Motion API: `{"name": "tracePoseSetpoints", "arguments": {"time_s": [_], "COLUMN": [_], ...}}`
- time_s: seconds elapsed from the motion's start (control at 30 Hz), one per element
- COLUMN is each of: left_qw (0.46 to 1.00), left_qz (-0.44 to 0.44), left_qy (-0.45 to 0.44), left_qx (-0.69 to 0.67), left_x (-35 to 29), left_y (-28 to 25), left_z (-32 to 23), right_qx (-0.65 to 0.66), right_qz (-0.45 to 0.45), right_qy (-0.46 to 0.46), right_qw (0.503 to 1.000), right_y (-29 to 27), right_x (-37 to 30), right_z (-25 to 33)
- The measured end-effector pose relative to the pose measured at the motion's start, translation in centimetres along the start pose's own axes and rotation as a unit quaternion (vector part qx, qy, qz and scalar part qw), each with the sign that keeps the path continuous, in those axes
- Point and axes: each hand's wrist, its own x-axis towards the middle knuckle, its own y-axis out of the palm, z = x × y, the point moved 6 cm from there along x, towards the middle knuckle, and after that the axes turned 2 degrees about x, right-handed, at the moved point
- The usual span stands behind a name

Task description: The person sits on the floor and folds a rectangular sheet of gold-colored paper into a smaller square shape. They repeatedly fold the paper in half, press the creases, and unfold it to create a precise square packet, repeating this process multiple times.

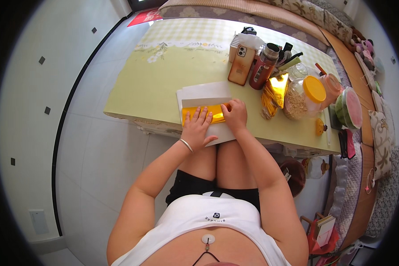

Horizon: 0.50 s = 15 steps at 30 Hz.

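Note:
A strip of shiny gold foil paper (217, 114) lies across white paper sheets (205, 91) near the table's front edge. My left hand (197, 129) rests flat on the foil's left part, fingers stretched out and thumb apart. At the foil's right end, my right hand (236, 116) has its fingers curled, with thumb and index finger pinching the edge. A greyish-white strip shows along the foil's far side. To the right of my right hand stands a bundle of folded gold foil (275, 91).
Behind the sheets, a phone (242, 65) leans upright beside a red flask (264, 66). Farther right are a yellow-lidded jar of grains (299, 98), a pink-lidded jar (330, 88), a round green tub (349, 107) and a small yellow ornament (320, 127). A patterned tablecloth (150, 84) covers the table.

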Motion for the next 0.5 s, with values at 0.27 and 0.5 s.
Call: {"name": "tracePoseSetpoints", "arguments": {"time_s": [0.27, 0.5], "left_qw": [0.999, 0.997], "left_qz": [0.032, 0.073], "left_qy": [-0.007, 0.006], "left_qx": [0.0, -0.039], "left_x": [-0.2, -1.0], "left_y": [0.4, 0.9], "left_z": [0.0, 1.5], "right_qx": [-0.111, -0.075], "right_qz": [-0.041, 0.217], "right_qy": [-0.07, -0.212], "right_qw": [0.991, 0.95], "right_y": [-0.7, 1.5], "right_x": [-0.5, -5.6], "right_z": [2.1, 3.5]}}
